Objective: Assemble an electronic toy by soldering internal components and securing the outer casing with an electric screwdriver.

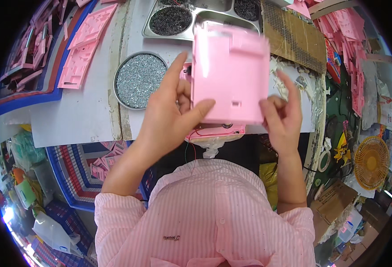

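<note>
A: Pink moulded plastic, flat and square: the pink plastic housing panel (pixel 230 73) is raised between both hands, above the edge of the white worktop (pixel 82 111). Its outline is blurred.

B: Grip status?

A: The left hand (pixel 171 120) is clamped on the panel's left edge, thumb pressed across the front face near the lower left corner, index finger extended up along the side. The right hand (pixel 282 118) contacts the right edge with curled fingers and a raised index finger; whether it grips firmly or only steadies the panel cannot be determined. The hands are apart, one per side.

B: Items beneath the panel?

A: A second pink plastic part with red and black wires (pixel 216 131) lies directly below the panel, between the wrists. How it is supported cannot be seen.

B: Surroundings?

A: Just left of the left hand, a round metal dish of silver screws (pixel 139 80). Beyond the fingertips, a stainless steel compartment tray of dark small parts (pixel 171 20). Beyond the right hand, a brown perforated cardboard sheet (pixel 294 38). Well left of the left hand, stacked pink plastic frames (pixel 84 44). Below the left forearm, a blue plastic crate (pixel 78 171).
</note>
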Tool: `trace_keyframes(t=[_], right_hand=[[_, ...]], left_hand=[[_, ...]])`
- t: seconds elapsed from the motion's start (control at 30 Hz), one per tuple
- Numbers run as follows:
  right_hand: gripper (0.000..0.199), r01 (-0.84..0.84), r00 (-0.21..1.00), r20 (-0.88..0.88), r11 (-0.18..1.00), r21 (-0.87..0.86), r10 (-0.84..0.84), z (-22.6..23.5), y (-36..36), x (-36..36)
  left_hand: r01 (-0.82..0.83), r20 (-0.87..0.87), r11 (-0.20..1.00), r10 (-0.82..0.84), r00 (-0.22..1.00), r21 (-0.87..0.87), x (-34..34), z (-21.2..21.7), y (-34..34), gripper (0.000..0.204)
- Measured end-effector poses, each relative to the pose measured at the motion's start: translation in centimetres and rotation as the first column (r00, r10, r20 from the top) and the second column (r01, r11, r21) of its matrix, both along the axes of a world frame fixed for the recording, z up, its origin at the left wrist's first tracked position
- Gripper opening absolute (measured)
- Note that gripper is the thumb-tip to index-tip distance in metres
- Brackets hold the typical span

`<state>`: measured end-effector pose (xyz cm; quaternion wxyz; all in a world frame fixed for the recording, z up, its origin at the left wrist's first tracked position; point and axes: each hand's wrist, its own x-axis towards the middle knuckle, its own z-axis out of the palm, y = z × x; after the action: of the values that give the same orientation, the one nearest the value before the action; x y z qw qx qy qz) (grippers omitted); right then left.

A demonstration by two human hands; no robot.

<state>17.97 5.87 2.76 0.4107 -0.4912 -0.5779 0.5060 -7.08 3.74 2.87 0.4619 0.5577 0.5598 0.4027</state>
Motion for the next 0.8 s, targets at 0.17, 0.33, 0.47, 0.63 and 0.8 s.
trace_keyframes(t=[0.17, 0.33, 0.47, 0.63, 0.8], right_hand=[[0.053, 0.167, 0.965, -0.194, 0.983, -0.078, -0.179, -3.0, -2.5, 2.7], [0.054, 0.436, 0.820, -0.383, 0.898, -0.062, -0.425, -3.4, -0.6, 5.1], [0.055, 0.420, 0.810, -0.422, 0.905, -0.066, -0.407, -3.3, -0.4, 7.5], [0.056, 0.392, 0.788, -0.479, 0.915, -0.093, -0.387, -3.3, -0.6, 8.2], [0.056, 0.317, 0.807, -0.497, 0.944, -0.090, -0.318, -3.6, -0.3, 8.0]], left_hand=[[-0.026, 0.240, 0.996, 0.003, 0.971, 0.090, 1.9, -2.5, -1.3, 0.068], [0.108, -0.553, 0.856, 0.225, 0.803, 0.505, 2.1, -4.1, 3.3, 0.026], [0.102, -0.631, 0.894, 0.222, 0.744, 0.435, 3.3, -4.5, 4.3, 0.024], [0.064, -0.453, 0.823, 0.245, 0.857, 0.565, 2.3, -5.8, 4.2, 0.023], [0.392, -0.693, 0.735, 0.146, 0.706, 0.554, 2.5, -4.4, 3.9, 0.024]])
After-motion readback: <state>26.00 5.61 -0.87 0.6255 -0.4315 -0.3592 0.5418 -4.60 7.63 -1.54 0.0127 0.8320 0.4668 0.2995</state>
